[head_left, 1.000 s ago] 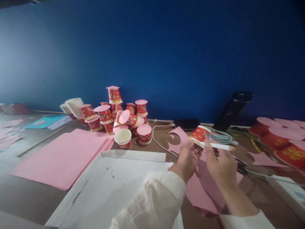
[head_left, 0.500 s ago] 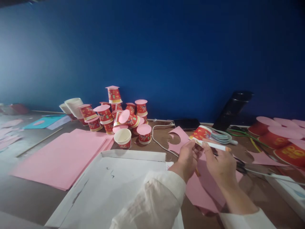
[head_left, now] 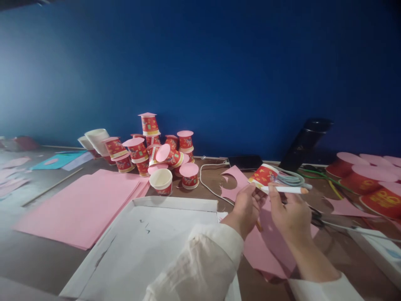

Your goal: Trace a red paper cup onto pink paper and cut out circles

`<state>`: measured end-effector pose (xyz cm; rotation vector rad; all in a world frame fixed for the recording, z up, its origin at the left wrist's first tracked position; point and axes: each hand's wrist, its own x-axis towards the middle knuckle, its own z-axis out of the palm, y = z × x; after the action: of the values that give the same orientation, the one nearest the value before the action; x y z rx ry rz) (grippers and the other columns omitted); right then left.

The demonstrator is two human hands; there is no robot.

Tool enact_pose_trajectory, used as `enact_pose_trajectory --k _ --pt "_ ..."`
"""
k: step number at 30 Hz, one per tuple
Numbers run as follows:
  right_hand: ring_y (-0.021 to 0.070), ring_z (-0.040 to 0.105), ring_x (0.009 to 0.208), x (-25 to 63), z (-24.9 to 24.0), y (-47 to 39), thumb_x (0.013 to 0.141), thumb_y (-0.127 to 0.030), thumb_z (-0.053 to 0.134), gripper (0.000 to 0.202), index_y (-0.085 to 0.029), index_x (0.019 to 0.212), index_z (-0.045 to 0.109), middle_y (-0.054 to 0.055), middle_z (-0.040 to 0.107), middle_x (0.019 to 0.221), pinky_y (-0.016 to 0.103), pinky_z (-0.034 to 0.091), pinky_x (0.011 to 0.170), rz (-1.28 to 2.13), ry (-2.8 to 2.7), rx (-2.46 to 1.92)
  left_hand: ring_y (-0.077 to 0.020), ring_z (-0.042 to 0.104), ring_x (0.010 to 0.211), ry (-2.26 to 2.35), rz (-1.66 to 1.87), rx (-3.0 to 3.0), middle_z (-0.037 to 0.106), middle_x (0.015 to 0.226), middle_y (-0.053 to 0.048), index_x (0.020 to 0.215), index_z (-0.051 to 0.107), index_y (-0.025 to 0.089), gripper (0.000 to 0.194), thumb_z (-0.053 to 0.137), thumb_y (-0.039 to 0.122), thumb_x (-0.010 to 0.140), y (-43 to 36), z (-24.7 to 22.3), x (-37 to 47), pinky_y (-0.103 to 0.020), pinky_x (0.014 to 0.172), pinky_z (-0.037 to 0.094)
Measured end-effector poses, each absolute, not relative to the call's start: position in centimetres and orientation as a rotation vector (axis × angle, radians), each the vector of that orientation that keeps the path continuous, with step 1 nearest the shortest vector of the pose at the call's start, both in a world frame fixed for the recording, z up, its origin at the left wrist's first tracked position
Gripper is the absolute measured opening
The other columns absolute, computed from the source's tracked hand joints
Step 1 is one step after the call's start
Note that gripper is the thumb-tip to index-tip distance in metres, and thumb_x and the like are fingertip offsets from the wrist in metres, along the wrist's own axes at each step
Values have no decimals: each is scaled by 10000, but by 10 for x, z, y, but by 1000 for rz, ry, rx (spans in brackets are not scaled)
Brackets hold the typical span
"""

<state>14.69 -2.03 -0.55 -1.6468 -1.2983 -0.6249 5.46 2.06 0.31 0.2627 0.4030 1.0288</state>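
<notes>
My left hand [head_left: 249,205] is closed at the lower edge of a tilted red paper cup [head_left: 265,174], apparently pinching its yellow-banded rim; the fingertips are partly hidden. A white marker [head_left: 288,190] with an orange end lies across the fingers of my right hand [head_left: 290,215], gripped between thumb and fingers. Its left end comes close to the cup and the left fingertips; whether it touches cannot be made out. Beneath both hands are cut sheets of pink paper [head_left: 265,251]. An orange stick-like thing [head_left: 258,225] shows by the left palm.
Stacked red cups with pink discs [head_left: 135,150] stand along the blue wall, beside an open cup [head_left: 161,182]. A white tray [head_left: 163,251] and a pink paper stack [head_left: 81,205] lie left. Scissors [head_left: 316,217], coiled cable [head_left: 291,178], black bottle [head_left: 305,144] and red containers [head_left: 360,179] are right.
The marker has shifted slightly to the right and become more level, its left end drawing back from the left fingers. My left hand and the cup look the same.
</notes>
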Motion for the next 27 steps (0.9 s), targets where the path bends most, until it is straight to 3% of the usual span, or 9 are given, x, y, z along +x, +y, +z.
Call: enact_pose_trajectory --k 7,15,27 --pt "304 768 866 147 -1 -24 1010 -514 496 486 -139 1049 802 166 814 915 399 565 797 -622 -1235 -1607 -244 748 1069 384 993 196 779 1121 -178 1019 748 114 229 547 214 977 24 1 55 -368 1021 572" --pt "310 744 811 147 -8 -19 1009 -532 493 517 -113 1005 796 180 796 856 405 553 764 -705 -1276 -1636 -225 764 980 422 984 167 785 1022 -157 953 742 112 217 549 206 983 24 1 54 -338 957 599" --pt "315 736 866 150 -7 -20 998 -520 501 475 -136 1004 781 170 792 888 420 551 818 -670 -1286 -1646 -228 761 1001 389 999 189 783 1076 -172 992 748 103 237 536 209 989 24 3 53 -343 977 583"
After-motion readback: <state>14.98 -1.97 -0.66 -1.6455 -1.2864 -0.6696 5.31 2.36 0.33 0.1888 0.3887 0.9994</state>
